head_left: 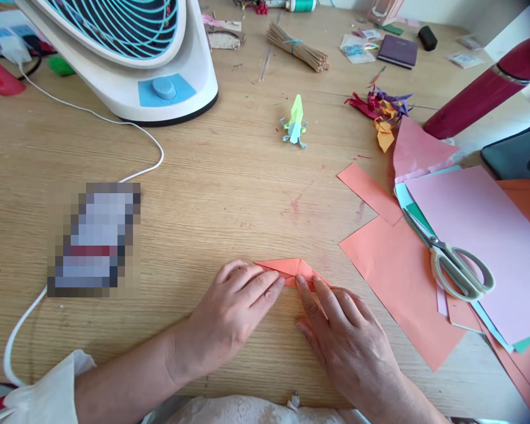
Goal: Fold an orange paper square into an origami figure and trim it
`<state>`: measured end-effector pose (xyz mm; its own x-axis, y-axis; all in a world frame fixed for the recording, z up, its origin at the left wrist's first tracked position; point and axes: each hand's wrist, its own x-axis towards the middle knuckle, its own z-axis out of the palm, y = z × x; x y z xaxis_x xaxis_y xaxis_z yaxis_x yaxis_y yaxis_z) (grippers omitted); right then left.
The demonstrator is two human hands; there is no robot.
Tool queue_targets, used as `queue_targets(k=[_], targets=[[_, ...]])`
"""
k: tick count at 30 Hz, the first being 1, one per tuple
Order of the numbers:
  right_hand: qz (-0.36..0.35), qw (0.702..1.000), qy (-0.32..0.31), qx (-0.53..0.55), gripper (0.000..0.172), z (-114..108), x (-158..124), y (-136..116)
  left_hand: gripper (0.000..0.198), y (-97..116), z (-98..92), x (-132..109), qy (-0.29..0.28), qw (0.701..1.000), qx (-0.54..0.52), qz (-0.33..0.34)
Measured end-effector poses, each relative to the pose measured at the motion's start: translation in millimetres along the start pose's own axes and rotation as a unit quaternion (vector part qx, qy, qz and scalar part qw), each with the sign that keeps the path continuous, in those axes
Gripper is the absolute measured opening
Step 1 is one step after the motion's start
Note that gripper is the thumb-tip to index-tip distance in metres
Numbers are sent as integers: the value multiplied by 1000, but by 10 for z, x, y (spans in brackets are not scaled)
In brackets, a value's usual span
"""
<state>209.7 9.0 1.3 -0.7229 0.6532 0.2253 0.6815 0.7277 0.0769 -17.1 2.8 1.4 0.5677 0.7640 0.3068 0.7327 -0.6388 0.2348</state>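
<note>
A narrow folded piece of coral origami paper (301, 266) lies on the table at the near middle, with a raised peak at its centre. My left hand (232, 312) holds down its left part, fingers close together and closed over the near edge. On the right part, my right hand (348, 330) pinches and presses with bent fingertips, its thumb tucked below. Both hands cover much of the paper's near side, so the folds there are hidden.
To the right, scissors (461, 268) rest on pink paper sheets (490, 218), beside a coral sheet (397, 282). A small paper figure (295, 123) stands ahead. A fan (128, 100), a blurred phone (95, 235) with a white cable, and a red bottle (481, 88) surround the work area.
</note>
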Motion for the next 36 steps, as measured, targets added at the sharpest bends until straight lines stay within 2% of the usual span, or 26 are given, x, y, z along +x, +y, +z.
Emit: queue_targets(k=[8,13,18,23,28,36], targets=[[-3,1000,-6,6,42,-7,-4,9,35,48,-68,-30,-14,996,74,46],[-2,1000,-6,11,40,-13,5,5,42,102,-30,-1,-60,991,121,14],[4,1000,-6,14,40,-8,4,5,46,124,35,16,-104,986,130,10],[3,1000,-8,20,42,-6,3,13,44,129,29,7,-99,988,120,3],[8,1000,-9,20,42,-6,4,13,40,147,31,-37,-70,992,106,-9],[6,1000,-5,23,42,-2,1,18,41,135,12,-49,-68,988,132,34]])
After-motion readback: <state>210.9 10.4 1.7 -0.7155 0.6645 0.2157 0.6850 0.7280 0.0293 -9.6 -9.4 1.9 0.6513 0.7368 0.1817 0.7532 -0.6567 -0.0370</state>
